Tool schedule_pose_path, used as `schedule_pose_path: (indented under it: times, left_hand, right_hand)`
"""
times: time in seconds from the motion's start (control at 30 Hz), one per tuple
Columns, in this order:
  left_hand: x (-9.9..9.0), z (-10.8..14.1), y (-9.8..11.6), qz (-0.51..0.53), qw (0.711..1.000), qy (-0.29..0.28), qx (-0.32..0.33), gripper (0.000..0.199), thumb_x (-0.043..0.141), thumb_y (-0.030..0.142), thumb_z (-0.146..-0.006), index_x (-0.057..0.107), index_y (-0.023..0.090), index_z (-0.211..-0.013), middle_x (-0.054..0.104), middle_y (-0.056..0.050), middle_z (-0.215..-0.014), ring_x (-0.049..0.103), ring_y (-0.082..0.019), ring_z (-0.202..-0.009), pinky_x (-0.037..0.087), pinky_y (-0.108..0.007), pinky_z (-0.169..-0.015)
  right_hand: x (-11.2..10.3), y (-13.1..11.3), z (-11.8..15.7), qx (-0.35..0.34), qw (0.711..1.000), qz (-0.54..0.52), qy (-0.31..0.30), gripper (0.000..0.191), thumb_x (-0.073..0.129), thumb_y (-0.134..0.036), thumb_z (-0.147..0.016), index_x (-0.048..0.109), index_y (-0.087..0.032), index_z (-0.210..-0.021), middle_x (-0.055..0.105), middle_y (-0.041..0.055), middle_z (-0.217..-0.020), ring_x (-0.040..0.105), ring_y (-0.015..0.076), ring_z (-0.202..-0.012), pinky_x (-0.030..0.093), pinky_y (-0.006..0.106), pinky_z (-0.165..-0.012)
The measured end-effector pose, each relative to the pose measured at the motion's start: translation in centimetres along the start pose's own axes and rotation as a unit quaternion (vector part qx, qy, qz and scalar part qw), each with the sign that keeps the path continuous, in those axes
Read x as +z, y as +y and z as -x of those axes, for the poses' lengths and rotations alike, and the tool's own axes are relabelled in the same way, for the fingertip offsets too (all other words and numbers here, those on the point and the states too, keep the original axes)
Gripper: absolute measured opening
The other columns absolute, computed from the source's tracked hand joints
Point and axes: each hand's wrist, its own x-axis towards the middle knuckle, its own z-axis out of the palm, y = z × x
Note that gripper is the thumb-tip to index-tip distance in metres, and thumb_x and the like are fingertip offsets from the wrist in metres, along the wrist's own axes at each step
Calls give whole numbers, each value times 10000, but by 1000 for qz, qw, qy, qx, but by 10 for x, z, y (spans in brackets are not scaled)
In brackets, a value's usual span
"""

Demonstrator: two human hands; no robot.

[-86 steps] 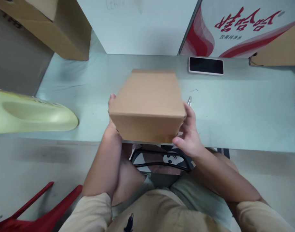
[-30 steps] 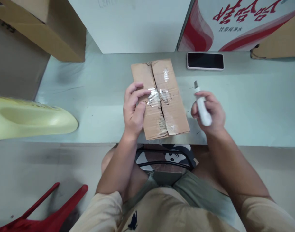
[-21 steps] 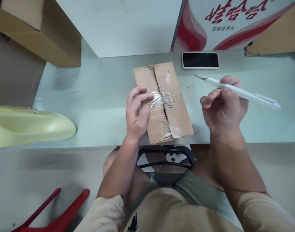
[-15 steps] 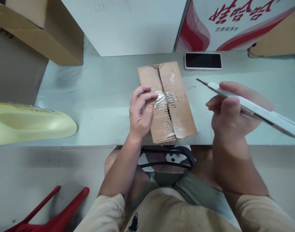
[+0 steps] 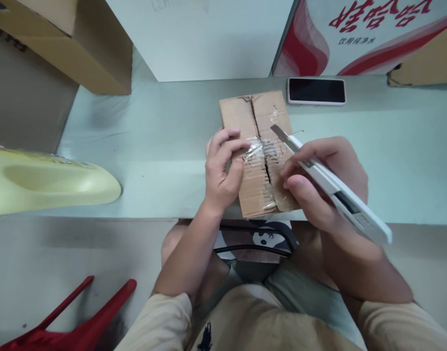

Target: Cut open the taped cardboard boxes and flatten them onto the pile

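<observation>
Resting left hand [image 5: 223, 168], half-curled, just left of centre, on cardboard box [image 5: 256, 170] mid-frame; gripping white cutter [image 5: 328, 181] in right hand [image 5: 343, 161], right of centre, poising blade [image 5: 279, 132] over the flaps [image 5: 238, 111]. Apparently having tool and grip ready, not parting flaps yet. Seeing scuffed brown top, patched with clear tape [image 5: 255, 148], gaping slightly along the seam [image 5: 266, 170].
</observation>
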Motion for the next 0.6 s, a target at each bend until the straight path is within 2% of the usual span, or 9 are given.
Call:
schedule_pose_path:
  times: [0.13,0.27,0.33,0.43,0.6]
  left_hand:
    - [-1,0,-1,-16,1000,-1,10,377,455,546,-1106,710,284,-1202,659,-74,-1381,615,-287,-1374,484,-491,-1222]
    - [-2,-1,-1,-31,999,-4,6,397,428,538,-1111,722,284,-1191,674,-71,-1363,632,-278,-1354,514,-482,-1190]
    - [-2,-1,-1,-35,999,-9,6,405,420,535,-1111,727,283,-1193,678,-73,-1354,635,-281,-1349,520,-486,-1179]
    - [-2,-2,-1,-23,1000,-3,7,389,439,528,-1106,730,281,-1181,682,-70,-1344,637,-277,-1340,518,-477,-1180]
    - [-1,-1,-1,-8,1000,8,12,346,463,494,-1099,727,282,-1174,675,-64,-1351,631,-275,-1334,503,-477,-1192]
  right_hand:
    - [3,5,-1,-45,997,68,-4,219,659,-480,-986,622,-276,-1054,692,-52,-698,577,120,-505,448,284,-524]
    - [3,5,-2,-63,993,97,-1,268,628,-422,-957,612,-289,-1189,722,-41,-759,602,138,-531,480,299,-553]
    - [4,4,-3,-78,990,120,19,234,644,-358,-914,628,-280,-1134,715,-32,-752,629,154,-568,491,303,-567]
    - [4,2,-4,-108,984,141,25,196,648,-279,-864,641,-268,-1060,668,-42,-695,596,146,-547,470,292,-552]
    - [5,-2,-6,-128,977,166,32,164,638,-256,-841,632,-258,-1006,657,-45,-678,575,137,-537,450,282,-542]
